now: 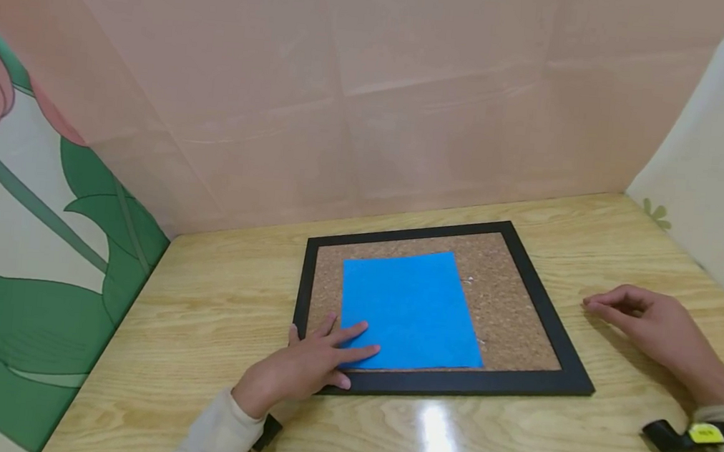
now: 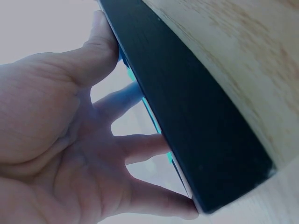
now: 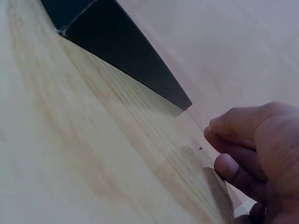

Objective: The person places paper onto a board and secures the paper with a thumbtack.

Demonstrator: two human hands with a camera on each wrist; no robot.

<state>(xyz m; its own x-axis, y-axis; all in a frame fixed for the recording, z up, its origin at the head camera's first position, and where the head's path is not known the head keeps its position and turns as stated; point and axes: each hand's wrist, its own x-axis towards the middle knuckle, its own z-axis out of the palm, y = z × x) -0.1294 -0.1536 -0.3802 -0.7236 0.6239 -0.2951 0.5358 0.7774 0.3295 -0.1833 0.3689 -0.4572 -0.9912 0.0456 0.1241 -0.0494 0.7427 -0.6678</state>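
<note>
The bright blue rectangular sheet (image 1: 409,305) lies flat on the black-framed rectangular cork board (image 1: 541,303), nearer its left edge than its right, on the pale wood-grain desk (image 1: 220,300). It looks thin, light and flexible, perhaps paper, so it would likely slide or crease easily; an edge or corner seems the best hold, while the board looks stiff. The left hand (image 1: 311,358), grasping nothing, spreads its fingers over the sheet's near left corner. Well apart from the sheet, beyond the board's right edge, the right hand (image 1: 657,327) bends its fingers loosely, a gap showing between thumb and forefinger.
</note>
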